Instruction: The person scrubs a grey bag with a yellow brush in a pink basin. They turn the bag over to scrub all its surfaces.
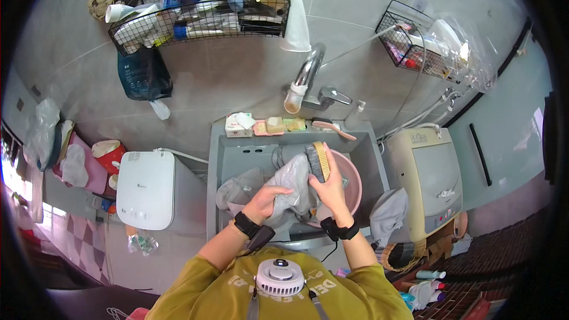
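Note:
Over a grey utility sink (214,164), my left hand (265,200) holds part of a wet grey cloth garment (291,178), thumb on top. My right hand (330,182) grips a scrub brush (318,161) with a yellowish back and dark bristles, which face the raised cloth. A pink plastic basin (354,184) stands in the sink's right part, partly hidden by my right hand and the cloth. More grey fabric (240,186) lies in the sink's left part. The chrome faucet (306,75) arches above the back rim.
Along the back rim sit a small box (238,125), soap bars (275,125), a pink-handled brush (333,128) and a pump bottle (355,115). A white-lidded appliance (146,191) stands left, a washing machine (429,182) right. Grey cloth (389,213) hangs at the right rim. Wire baskets (200,20) hang above.

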`<control>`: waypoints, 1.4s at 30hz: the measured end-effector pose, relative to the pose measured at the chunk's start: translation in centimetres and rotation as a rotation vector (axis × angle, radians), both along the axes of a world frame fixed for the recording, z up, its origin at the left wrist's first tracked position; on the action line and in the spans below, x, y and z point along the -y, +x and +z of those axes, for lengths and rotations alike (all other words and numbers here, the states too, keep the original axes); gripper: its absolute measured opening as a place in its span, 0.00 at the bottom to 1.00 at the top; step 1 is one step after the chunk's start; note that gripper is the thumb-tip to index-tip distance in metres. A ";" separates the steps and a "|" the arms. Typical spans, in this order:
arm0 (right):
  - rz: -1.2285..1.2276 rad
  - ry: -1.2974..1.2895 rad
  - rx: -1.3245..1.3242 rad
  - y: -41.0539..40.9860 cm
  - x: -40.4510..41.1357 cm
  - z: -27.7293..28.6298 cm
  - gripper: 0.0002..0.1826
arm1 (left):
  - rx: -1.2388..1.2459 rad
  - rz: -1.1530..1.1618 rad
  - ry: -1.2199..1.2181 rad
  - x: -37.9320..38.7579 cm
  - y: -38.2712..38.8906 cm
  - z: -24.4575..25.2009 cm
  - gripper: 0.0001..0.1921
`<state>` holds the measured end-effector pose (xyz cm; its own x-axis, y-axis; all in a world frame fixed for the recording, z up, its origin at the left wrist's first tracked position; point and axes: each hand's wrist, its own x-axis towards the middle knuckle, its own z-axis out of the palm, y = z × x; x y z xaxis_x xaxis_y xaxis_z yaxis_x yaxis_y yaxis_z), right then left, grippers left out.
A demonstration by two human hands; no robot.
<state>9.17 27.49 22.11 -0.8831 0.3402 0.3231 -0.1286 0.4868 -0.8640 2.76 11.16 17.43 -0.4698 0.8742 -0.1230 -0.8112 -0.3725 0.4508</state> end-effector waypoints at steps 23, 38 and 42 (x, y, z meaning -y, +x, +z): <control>0.013 0.798 0.053 1.5 -1.4 2.9 0.47 | -0.059 0.103 0.009 0.2 2.2 0.9 0.35; 0.030 0.864 0.088 0.8 -0.9 2.3 0.48 | 0.044 0.087 0.003 0.8 1.5 0.8 0.33; 0.102 0.812 0.072 1.9 2.0 3.3 0.47 | 0.058 0.098 0.084 0.9 0.6 0.2 0.29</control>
<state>11.09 25.52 25.45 -0.9250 -0.0585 0.3754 -0.1639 0.9529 -0.2553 3.39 10.29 17.66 -0.5475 0.8328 -0.0811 -0.7930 -0.4855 0.3681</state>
